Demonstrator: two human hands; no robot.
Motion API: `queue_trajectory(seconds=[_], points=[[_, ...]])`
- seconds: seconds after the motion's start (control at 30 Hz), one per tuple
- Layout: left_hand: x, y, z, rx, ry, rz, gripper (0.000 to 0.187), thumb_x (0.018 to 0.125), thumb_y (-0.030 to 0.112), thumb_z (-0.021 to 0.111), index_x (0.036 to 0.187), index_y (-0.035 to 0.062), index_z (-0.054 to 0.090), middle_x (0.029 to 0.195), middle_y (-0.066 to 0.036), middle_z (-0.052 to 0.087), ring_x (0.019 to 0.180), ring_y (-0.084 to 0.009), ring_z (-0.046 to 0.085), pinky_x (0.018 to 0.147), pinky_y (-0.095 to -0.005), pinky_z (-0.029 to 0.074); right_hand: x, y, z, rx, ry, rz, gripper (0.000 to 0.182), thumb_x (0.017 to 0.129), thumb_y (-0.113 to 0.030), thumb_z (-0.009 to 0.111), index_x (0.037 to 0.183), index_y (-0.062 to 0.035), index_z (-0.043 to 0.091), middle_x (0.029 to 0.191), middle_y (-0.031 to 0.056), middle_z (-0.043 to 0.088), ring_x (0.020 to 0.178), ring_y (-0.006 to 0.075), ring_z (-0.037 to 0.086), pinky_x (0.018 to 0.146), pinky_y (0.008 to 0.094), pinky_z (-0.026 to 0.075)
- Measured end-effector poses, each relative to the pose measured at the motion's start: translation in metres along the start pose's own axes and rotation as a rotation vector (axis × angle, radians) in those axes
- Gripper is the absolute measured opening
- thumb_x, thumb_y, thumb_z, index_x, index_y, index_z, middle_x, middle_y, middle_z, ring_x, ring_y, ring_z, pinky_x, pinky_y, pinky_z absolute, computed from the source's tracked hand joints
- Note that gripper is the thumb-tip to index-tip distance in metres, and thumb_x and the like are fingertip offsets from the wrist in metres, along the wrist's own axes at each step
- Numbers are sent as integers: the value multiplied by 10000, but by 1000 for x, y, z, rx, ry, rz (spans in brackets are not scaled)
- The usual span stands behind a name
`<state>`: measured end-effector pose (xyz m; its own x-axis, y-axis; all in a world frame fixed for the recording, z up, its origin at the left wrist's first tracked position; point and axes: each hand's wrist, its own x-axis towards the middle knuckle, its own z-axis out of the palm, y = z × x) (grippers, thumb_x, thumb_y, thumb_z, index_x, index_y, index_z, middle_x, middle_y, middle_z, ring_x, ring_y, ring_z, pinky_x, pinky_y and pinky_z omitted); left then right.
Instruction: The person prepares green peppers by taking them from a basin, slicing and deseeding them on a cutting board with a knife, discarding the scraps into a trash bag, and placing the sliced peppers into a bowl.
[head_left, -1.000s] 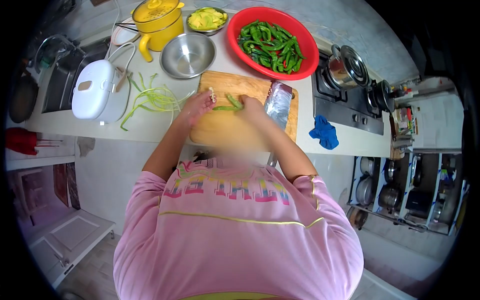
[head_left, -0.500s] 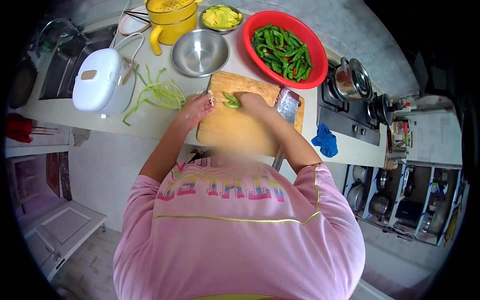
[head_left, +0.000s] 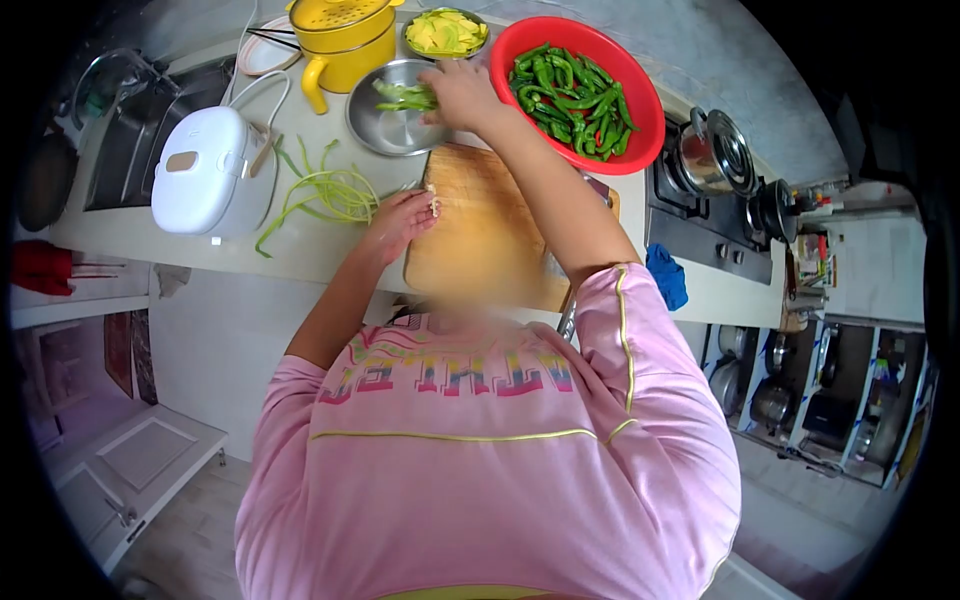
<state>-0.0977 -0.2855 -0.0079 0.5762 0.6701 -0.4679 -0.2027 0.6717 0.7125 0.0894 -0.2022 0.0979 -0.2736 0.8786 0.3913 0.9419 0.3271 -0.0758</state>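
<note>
My right hand point(head_left: 462, 95) reaches over the steel bowl point(head_left: 398, 138), gripping green pepper pieces point(head_left: 404, 97) at its fingertips. These pieces look split open and slightly blurred, above the inside of the bowl. At the left edge of the wooden cutting board point(head_left: 480, 205), my left hand point(head_left: 398, 222) is closed on a small pale pepper seed core point(head_left: 433, 201). Long green strips point(head_left: 335, 190) lie on the counter beside that hand. The cleaver point(head_left: 600, 188) at the board's right side is mostly hidden behind my right arm.
A red basin point(head_left: 650, 110) of whole green peppers point(head_left: 575, 100) stands at back right. Behind the steel bowl are a yellow pot point(head_left: 345, 50) and a bowl of yellow slices point(head_left: 445, 33). A white appliance point(head_left: 205, 170) sits left; a blue cloth point(head_left: 666, 277) lies by the stove point(head_left: 710, 225).
My right hand has lifted the green pepper pieces off the cutting board and carried them forward and left, over the steel bowl. My left hand stays by the board's edge.
</note>
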Motion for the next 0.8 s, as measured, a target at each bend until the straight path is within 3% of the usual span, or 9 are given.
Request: queue_trajectory(seconds=[0.03, 0.17, 0.3, 0.37, 0.47, 0.57, 0.6, 0.7, 0.8], points=[[-2, 2, 6, 77, 9, 4, 188, 886, 203, 597, 990, 51, 559, 912, -33, 610, 829, -109, 581, 765, -242, 483, 0, 1, -3, -101, 94, -59, 402, 739, -314, 677, 1052, -72, 604, 948, 151, 635, 936, 318, 588, 808, 418, 466], [8, -7, 21, 461, -111, 22, 215, 864, 206, 625, 1000, 47, 576, 885, -24, 615, 799, -86, 577, 731, -224, 473, -63, 21, -51, 344, 138, 157, 402, 771, -322, 672, 1061, -51, 609, 973, 152, 618, 905, 303, 594, 791, 371, 472], [37, -39, 34, 784, -141, 233, 195, 843, 181, 644, 961, 30, 609, 830, -42, 635, 740, -105, 587, 684, -236, 478, -219, 24, -70, 263, 136, 772, 396, 791, -330, 654, 1053, -39, 593, 968, 156, 614, 911, 331, 590, 786, 391, 476], [52, -57, 40, 979, -152, 396, 180, 839, 170, 648, 941, 24, 627, 800, -49, 642, 710, -114, 589, 656, -244, 478, -282, -4, -73, 76, -46, 1081, 538, 745, -363, 697, 1146, -43, 537, 965, 184, 591, 922, 347, 581, 799, 402, 473], [42, -48, 62, 1114, -248, 501, 152, 837, 150, 649, 932, 32, 648, 806, -58, 653, 705, -105, 589, 643, -242, 475, -335, -41, -56, 141, -178, 1290, 730, 648, -376, 760, 1221, -30, 469, 1005, 208, 568, 1004, 338, 556, 835, 424, 462], [54, -47, 59, 1178, -166, 530, 212, 806, 169, 671, 995, 71, 659, 777, -73, 654, 684, -159, 615, 646, -270, 488, -350, -40, -42, 305, -45, 1332, 663, 658, -262, 730, 1216, -16, 469, 923, 179, 596, 934, 336, 585, 819, 407, 477], [54, -45, 60, 1156, -133, 469, 208, 818, 168, 658, 999, 66, 656, 785, -72, 650, 690, -157, 611, 654, -267, 486, -361, -35, -34, 624, 161, 1351, 493, 686, -119, 656, 1135, -1, 491, 791, 123, 606, 737, 267, 623, 666, 358, 521], [54, -37, 60, 1065, -71, 406, 196, 853, 165, 618, 1007, 47, 648, 813, -68, 639, 708, -150, 598, 677, -260, 478, -365, -34, -59, 1069, 286, 1409, 336, 708, -36, 614, 1019, 1, 493, 694, 64, 577, 560, 167, 591, 490, 283, 491], [56, -46, 56, 976, -104, 553, 194, 880, 160, 583, 1005, 24, 640, 876, -78, 632, 754, -153, 592, 714, -257, 473, -381, -33, -77, 1033, 303, 1469, 250, 738, -5, 568, 969, -23, 475, 698, 43, 557, 476, 104, 524, 412, 238, 437]])
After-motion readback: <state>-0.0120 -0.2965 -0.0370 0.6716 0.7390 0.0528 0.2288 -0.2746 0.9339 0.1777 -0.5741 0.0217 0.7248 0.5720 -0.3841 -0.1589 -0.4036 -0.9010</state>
